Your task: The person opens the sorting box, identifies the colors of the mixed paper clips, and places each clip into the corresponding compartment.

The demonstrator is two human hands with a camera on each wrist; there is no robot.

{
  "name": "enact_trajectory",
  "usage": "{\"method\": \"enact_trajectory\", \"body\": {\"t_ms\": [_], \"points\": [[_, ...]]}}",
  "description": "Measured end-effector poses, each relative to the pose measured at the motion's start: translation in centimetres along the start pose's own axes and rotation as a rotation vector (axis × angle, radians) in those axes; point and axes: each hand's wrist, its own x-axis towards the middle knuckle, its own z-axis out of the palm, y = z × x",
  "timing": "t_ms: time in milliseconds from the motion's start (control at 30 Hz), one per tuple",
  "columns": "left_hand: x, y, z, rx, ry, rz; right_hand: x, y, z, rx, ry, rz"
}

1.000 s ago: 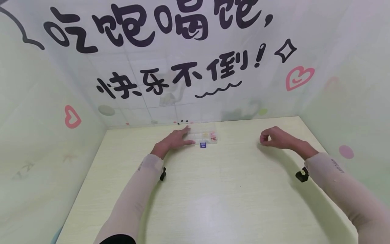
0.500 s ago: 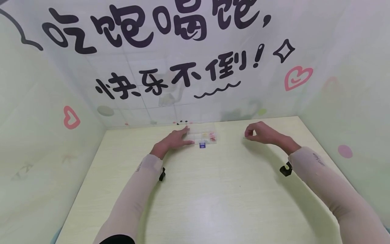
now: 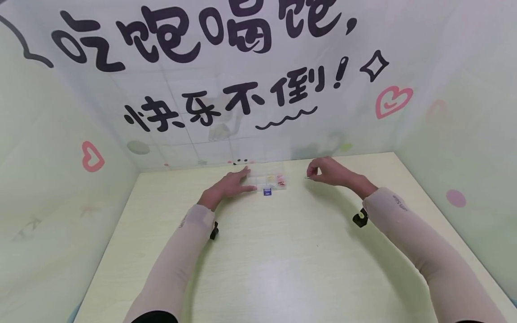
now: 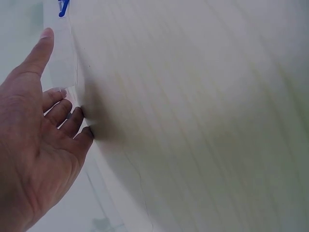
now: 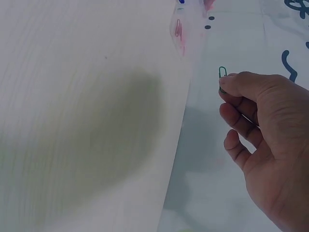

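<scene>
A clear plastic compartment box (image 3: 261, 181) sits at the back of the table with its blue latch (image 3: 267, 192) at the front. Red paper clips (image 3: 281, 181) lie in its right-hand compartment, and something pale yellow shows beside them. My left hand (image 3: 230, 185) is at the box's left end, thumb stretched along the front and fingers toward the back. In the left wrist view its fingers are loosely bent at the box's edge. To the right of the box, my right hand (image 3: 331, 171) is raised over the table, pinching a green paper clip (image 5: 222, 72) between thumb and forefinger.
The pale wood-grain table (image 3: 274, 251) meets a white printed backdrop (image 3: 355, 121) just behind the box. Fabric side walls rise along its left and right edges. A tiny dark speck (image 3: 317, 246) marks the tabletop.
My right hand has moved left toward the box, carrying the paper clip. The left hand and box stay in place, while the head view shifts slightly.
</scene>
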Motion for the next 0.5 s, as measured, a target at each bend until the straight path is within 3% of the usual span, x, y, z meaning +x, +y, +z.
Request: {"method": "enact_trajectory", "body": {"t_ms": [500], "points": [[0.0,0.1,0.0,-0.016,0.002,0.015,4.0,-2.5,2.2,-0.031,0.010,-0.017]]}}
